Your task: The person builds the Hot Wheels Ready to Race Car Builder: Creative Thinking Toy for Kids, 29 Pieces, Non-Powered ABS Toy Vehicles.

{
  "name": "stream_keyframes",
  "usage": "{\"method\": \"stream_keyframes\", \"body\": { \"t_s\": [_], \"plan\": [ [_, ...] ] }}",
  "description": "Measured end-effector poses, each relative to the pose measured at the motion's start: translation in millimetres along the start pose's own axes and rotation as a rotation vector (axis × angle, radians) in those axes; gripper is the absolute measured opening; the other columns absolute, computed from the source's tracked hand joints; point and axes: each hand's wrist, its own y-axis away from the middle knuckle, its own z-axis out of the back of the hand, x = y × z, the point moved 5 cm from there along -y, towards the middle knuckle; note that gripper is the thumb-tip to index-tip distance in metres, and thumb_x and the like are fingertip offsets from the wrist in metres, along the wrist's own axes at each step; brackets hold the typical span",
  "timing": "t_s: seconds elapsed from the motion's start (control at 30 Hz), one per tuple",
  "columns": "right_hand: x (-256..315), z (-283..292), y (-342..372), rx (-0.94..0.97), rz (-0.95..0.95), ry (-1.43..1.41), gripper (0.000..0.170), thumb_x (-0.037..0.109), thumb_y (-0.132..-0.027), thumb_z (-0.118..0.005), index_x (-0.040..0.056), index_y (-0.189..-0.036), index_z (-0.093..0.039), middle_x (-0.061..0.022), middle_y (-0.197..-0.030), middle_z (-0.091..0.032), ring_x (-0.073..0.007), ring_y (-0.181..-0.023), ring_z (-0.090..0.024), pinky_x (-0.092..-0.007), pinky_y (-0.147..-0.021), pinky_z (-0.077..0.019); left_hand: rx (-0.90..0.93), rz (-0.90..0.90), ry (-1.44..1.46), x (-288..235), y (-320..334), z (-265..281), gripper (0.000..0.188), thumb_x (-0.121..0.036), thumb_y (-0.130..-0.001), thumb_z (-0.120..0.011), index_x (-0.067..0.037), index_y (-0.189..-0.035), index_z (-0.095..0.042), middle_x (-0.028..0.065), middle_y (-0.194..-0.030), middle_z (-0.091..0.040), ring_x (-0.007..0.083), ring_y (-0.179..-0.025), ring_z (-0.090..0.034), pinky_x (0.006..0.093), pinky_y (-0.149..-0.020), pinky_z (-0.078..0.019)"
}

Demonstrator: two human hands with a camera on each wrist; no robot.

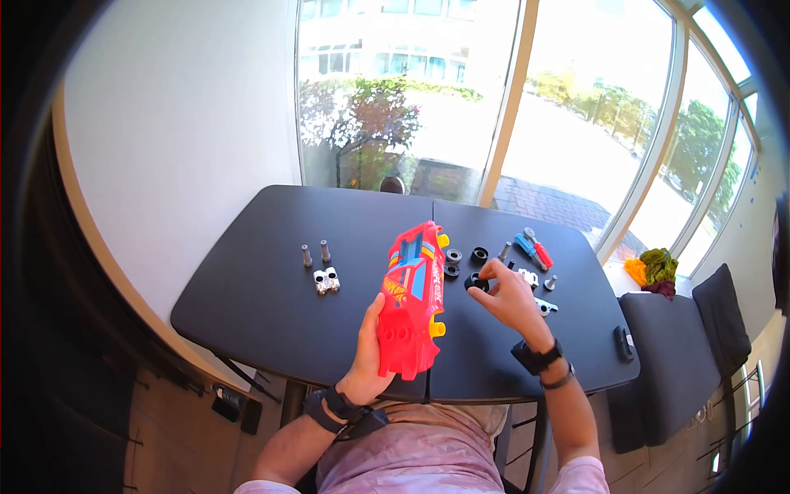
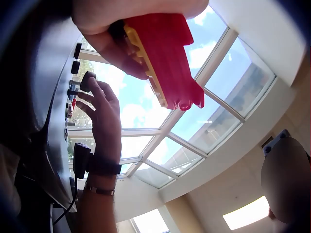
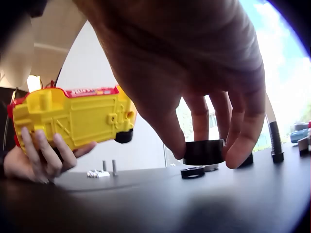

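Observation:
My left hand (image 1: 362, 362) holds a red toy car body (image 1: 415, 300) up over the table's front part, thumb along its side. Its yellow underside (image 3: 90, 116) shows in the right wrist view, with a black wheel (image 3: 124, 137) at one end. Yellow stubs (image 1: 438, 329) jut from the car's right side in the head view. To the right of the car, my right hand (image 1: 514, 300) pinches a black toy wheel (image 3: 204, 152) between thumb and fingers, close above the tabletop. Behind that wheel lies another black ring-shaped piece (image 3: 193, 172).
More wheels (image 1: 480, 254) lie beyond my right hand, near blue and red handled tools (image 1: 533, 249). White parts (image 1: 545, 307) lie beside that hand. Left of the car are two grey bolts (image 1: 307, 256) and a chrome piece (image 1: 327, 281). A black object (image 1: 624, 344) sits near the table's right edge.

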Motion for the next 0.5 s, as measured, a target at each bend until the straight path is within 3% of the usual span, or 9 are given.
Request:
{"method": "stream_keyframes", "body": {
  "t_s": [0.17,0.27,0.3,0.4,0.5],
  "plan": [
    [70,20,58,-0.019,0.150,-0.624,0.046,0.012,-0.097,-0.087,0.0020,-0.141,-0.076,-0.0107,-0.127,-0.078,-0.0192,-0.106,-0.080,-0.0369,-0.091,-0.0689,-0.006,-0.034,0.000,1,-1,2,0.074,-0.066,-0.114,-0.055,-0.006,-0.157,-0.055,0.0144,-0.141,-0.074,0.0288,-0.121,-0.078,0.0513,-0.098,-0.0672],
    [95,15,81,0.068,0.190,-0.674,0.053,0.007,-0.095,-0.089,0.0028,-0.147,-0.074,-0.0103,-0.128,-0.078,-0.0179,-0.106,-0.079,-0.0355,-0.097,-0.0691,-0.030,-0.067,0.016,3,-3,5,0.075,-0.067,-0.113,-0.056,-0.006,-0.157,-0.055,0.0144,-0.142,-0.074,0.0274,-0.123,-0.078,0.0492,-0.100,-0.0668],
    [100,14,85,0.067,0.217,-0.631,0.055,0.011,-0.094,-0.093,0.0019,-0.145,-0.075,-0.0103,-0.128,-0.078,-0.0187,-0.106,-0.080,-0.0363,-0.094,-0.0702,-0.022,-0.065,0.019,4,-4,5,0.075,-0.066,-0.113,-0.056,-0.006,-0.158,-0.055,0.0145,-0.143,-0.074,0.0269,-0.124,-0.078,0.0481,-0.100,-0.0666],
    [106,11,89,-0.056,0.213,-0.520,0.056,0.017,-0.093,-0.097,0.0003,-0.142,-0.076,-0.0117,-0.126,-0.078,-0.0200,-0.104,-0.081,-0.0364,-0.092,-0.0708,0.005,-0.060,0.024,4,-3,5,0.075,-0.065,-0.113,-0.056,-0.005,-0.158,-0.055,0.0150,-0.144,-0.074,0.0255,-0.125,-0.077,0.0450,-0.102,-0.0662],
    [102,-3,87,-0.064,0.240,-0.485,0.062,0.020,-0.091,-0.099,-0.0002,-0.144,-0.075,-0.0138,-0.128,-0.077,-0.0206,-0.103,-0.082,-0.0355,-0.092,-0.0712,0.024,-0.053,0.024,1,0,0,0.075,-0.064,-0.113,-0.056,-0.004,-0.158,-0.055,0.0153,-0.144,-0.074,0.0248,-0.125,-0.078,0.0430,-0.102,-0.0661]
  ]
}}
